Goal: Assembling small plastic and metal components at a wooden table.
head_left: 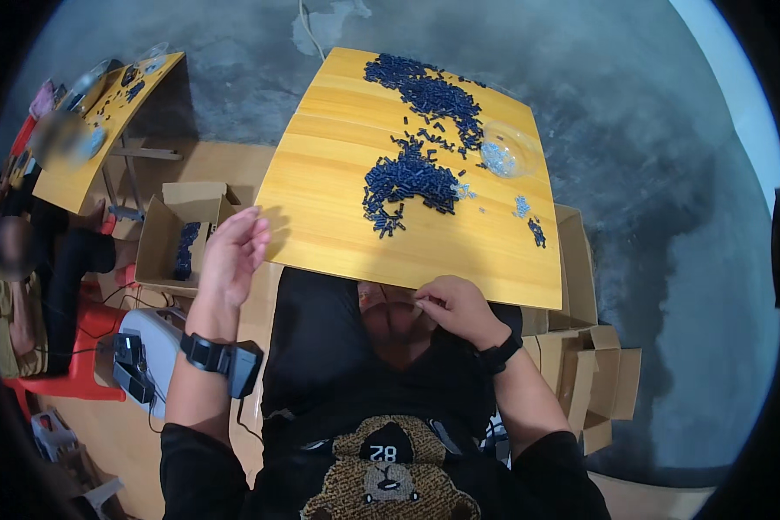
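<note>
Over the left edge of the yellow wooden table (321, 173), my left hand (237, 251) is raised with its fingers loosely bent and apart, holding nothing. Beside it stands a cardboard box (158, 234) with dark pieces inside. My right hand (459, 305) rests at the table's near edge, thumb and forefinger pinched together; what they hold, if anything, is too small to name. Small dark-blue cylindrical pieces lie in a near heap (407, 180) and a far heap (442, 98). Small silvery parts (464, 191) touch the near heap, and more sit in a clear round bowl (529, 149).
Separate little clusters of silvery parts (522, 205) and dark pieces (537, 232) lie near the table's right edge. Cardboard boxes (620, 373) stand below on the right. To my left are a grey stool (152, 334) with black devices, a seated person, and another table (69, 186).
</note>
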The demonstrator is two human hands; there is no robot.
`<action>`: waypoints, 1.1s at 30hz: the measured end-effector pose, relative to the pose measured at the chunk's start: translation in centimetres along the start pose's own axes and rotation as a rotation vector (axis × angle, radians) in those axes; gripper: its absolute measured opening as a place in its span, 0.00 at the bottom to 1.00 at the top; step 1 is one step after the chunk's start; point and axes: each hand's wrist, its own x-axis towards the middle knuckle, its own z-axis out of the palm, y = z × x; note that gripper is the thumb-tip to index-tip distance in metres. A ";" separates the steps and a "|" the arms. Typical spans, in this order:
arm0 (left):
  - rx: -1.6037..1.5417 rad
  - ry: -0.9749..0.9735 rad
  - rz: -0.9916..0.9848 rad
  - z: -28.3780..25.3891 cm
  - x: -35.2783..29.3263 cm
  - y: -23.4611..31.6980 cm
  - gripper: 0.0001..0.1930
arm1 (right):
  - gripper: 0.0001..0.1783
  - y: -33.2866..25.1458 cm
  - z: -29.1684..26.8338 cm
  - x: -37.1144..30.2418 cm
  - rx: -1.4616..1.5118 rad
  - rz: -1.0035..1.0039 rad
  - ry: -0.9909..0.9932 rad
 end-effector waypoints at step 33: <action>1.432 -0.312 0.705 12.3 4.2 -8.4 0.59 | 0.09 1.3 -2.2 17.3 -0.307 0.036 0.404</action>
